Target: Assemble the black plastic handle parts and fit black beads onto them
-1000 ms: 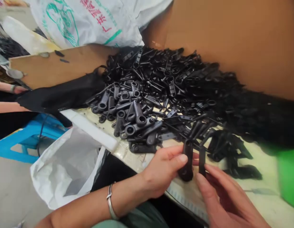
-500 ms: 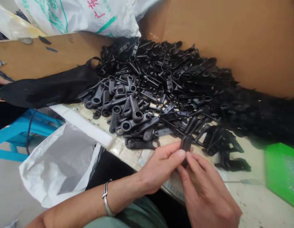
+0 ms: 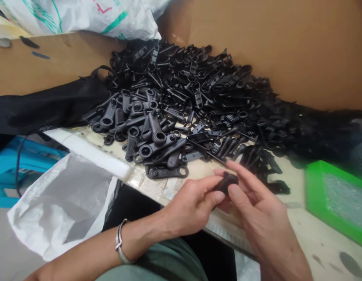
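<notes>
Your step looks like two-handed handling: your left hand pinches a black part over the surface, your right hand touching its end, whether gripping I cannot tell. The next move likely calls for a steady hold. The part looks dark, with a rounded end

Room to pass: near-R tabletop, nearside of grn bin. Blk parts pile blocks far ctr thru far R, cardboard wall just behind.
</notes>
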The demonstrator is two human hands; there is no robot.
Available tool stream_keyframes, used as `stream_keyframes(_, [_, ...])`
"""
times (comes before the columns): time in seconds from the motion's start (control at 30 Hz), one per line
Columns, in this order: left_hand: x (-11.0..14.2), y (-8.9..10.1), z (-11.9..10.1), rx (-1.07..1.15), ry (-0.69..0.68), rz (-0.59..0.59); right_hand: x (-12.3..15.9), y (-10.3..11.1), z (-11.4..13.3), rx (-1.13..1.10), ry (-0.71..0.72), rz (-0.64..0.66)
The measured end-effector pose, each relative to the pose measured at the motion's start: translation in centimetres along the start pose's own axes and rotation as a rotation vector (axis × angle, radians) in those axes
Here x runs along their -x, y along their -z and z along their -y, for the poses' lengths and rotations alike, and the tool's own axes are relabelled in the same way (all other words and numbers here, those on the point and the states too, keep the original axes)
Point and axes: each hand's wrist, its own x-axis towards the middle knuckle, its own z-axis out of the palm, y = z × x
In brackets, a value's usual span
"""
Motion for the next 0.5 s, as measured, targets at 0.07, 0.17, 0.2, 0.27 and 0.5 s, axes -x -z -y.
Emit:
stream_keyframes(0.07, [0.2,0.0,0.0,-0.007,-0.009,0.025,0.0,-0.3,-0.2,-0.144,-0.058,0.085])
stream_keyframes(0.17, [0.3,0.1,0.1,-0.005,0.006,0.063,0.4,-0.3,-0.5,-0.220,-0.028,0.101])
stream_keyframes(0.2, [0.3,0.1,0.1,-0.010,0.012,0.069,0.5,-0.2,-0.6,-0.218,-0.016,0.104])
stream_keyframes(0.27, [0.3,0.2,0.0,-0.044,0.015,0.082,0.9,0.0,-0.8,-0.182,-0.005,0.101])
stream_keyframes(0.5, [0.3,0.2,-1.4,-0.405,-0.114,0.136,1.5,0.6,-1.0,-0.021,0.065,0.035])
